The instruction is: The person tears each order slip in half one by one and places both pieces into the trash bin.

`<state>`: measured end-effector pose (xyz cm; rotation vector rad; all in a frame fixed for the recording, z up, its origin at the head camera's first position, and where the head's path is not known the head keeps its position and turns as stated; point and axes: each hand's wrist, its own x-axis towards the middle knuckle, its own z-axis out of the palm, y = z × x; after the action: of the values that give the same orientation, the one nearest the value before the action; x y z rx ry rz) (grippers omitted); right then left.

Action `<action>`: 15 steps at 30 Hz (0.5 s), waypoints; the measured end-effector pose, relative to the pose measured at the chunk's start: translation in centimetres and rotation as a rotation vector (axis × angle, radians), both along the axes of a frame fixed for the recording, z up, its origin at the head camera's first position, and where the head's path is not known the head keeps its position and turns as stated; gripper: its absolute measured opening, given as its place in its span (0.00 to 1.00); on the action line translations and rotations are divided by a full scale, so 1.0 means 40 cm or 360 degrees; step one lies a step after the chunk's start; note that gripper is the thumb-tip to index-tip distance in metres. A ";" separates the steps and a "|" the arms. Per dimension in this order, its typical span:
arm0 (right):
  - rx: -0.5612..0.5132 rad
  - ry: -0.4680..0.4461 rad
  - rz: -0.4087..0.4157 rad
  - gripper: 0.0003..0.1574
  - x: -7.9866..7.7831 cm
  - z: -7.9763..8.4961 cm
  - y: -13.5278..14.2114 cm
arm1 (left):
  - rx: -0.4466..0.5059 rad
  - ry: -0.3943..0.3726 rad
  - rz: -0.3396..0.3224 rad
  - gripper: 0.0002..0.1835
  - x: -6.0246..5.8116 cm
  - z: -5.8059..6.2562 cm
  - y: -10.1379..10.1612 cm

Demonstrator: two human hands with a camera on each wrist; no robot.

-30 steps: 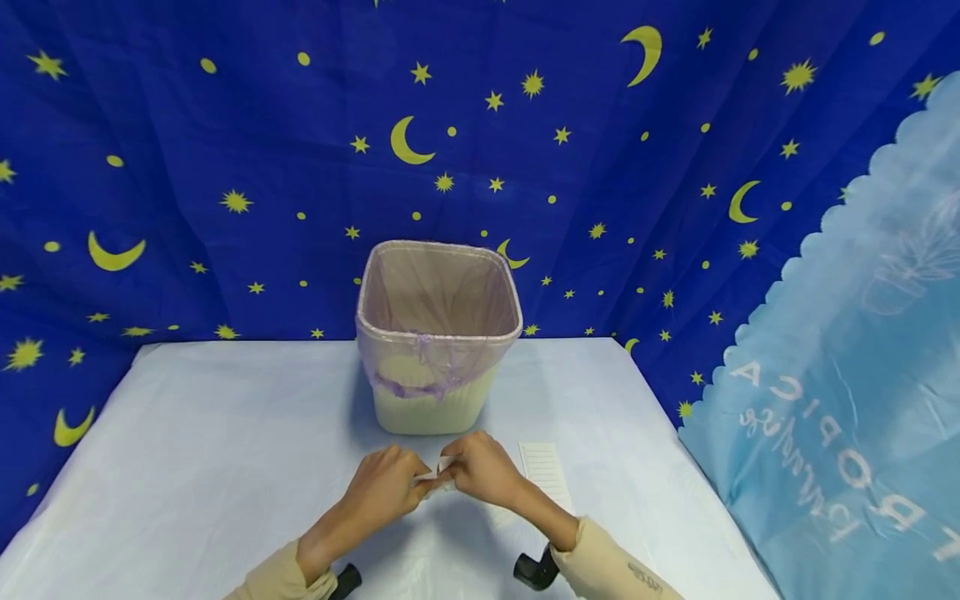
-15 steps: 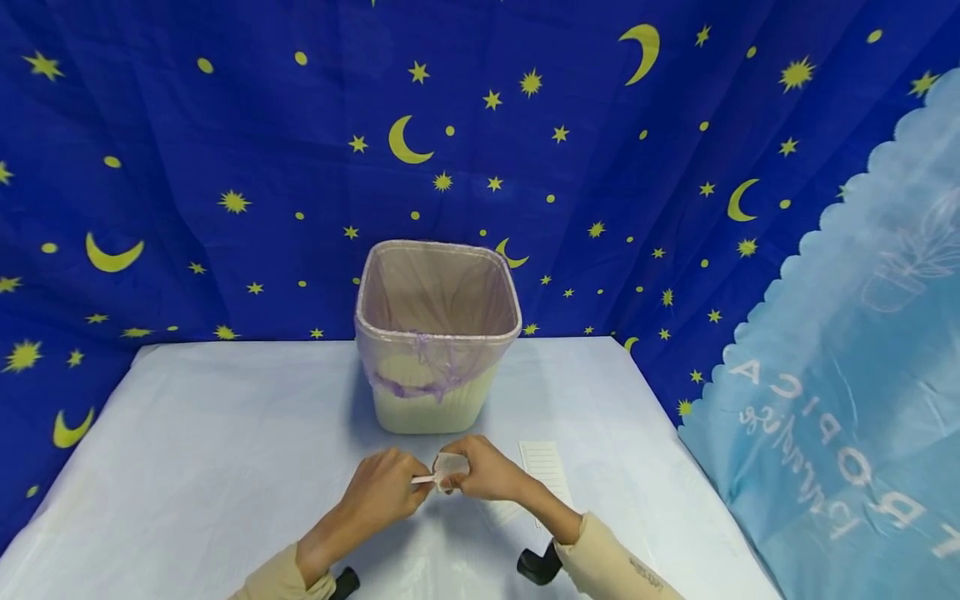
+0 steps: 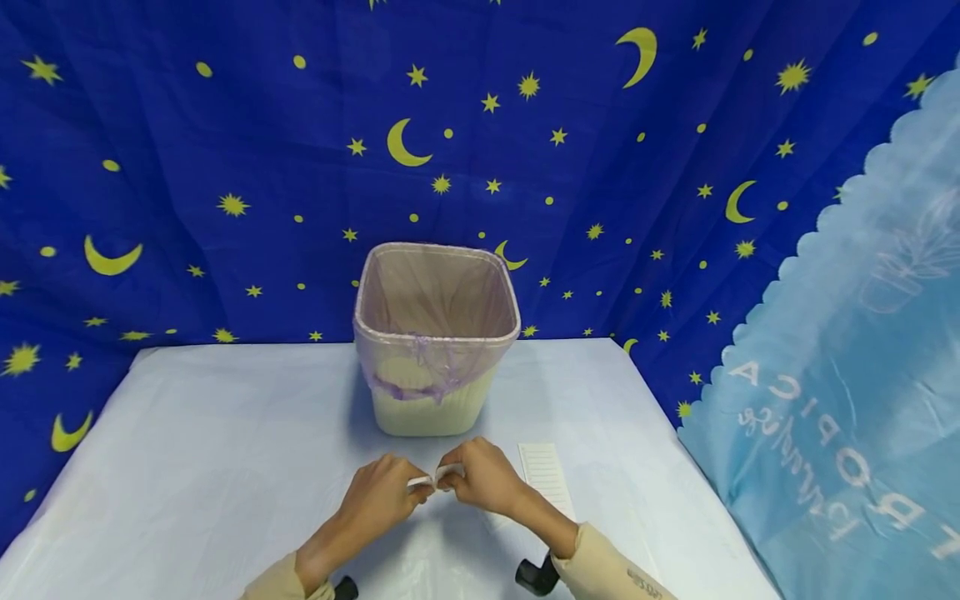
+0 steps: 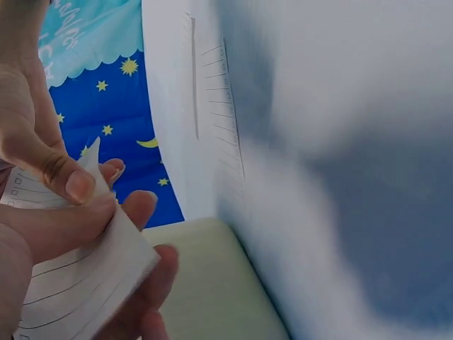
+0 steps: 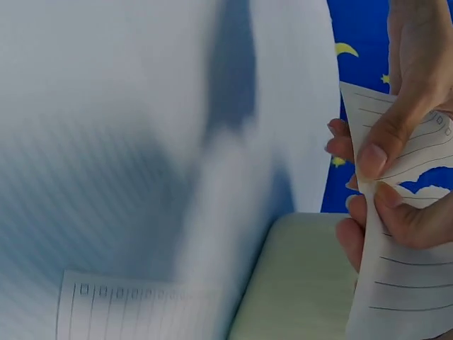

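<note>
Both hands pinch one lined paper sheet with small checkboxes (image 5: 400, 287), thumbs almost meeting at its edge. A ragged tear opens between them, with the blue backdrop showing through in the right wrist view. My left hand (image 3: 378, 490) grips one side of the sheet, its thumb (image 4: 64, 230) lying along the paper. Holding the other side is my right hand (image 3: 487, 477), seen at the lower right in the right wrist view. In the head view only small white bits of the sheet show between the fingertips, over the table in front of the bin.
A cream bin (image 3: 431, 412) lined with a purple translucent bag (image 3: 408, 367) stands behind the hands. More lined paper (image 3: 546, 473) lies on the white-covered table (image 3: 240, 433), right of the hands. Black wrist mounts (image 3: 536, 575) show near the sleeves. Blue starry cloth (image 3: 300, 167) hangs behind.
The right hand's part of the paper flared out broadly half a second ago and now shows narrower, as that hand has turned. The hands remain close together in front of the bin.
</note>
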<state>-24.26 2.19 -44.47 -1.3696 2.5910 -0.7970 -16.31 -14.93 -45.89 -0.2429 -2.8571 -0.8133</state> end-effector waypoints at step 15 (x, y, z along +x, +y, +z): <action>-0.0532 -0.0764 -0.0106 0.08 -0.020 -0.022 -0.001 | -0.0079 0.0390 0.0002 0.05 0.006 0.006 0.009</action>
<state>-25.06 2.14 -45.35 -0.9939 2.2020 -1.4203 -16.05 -14.56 -45.66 -0.3229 -2.6494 -0.6620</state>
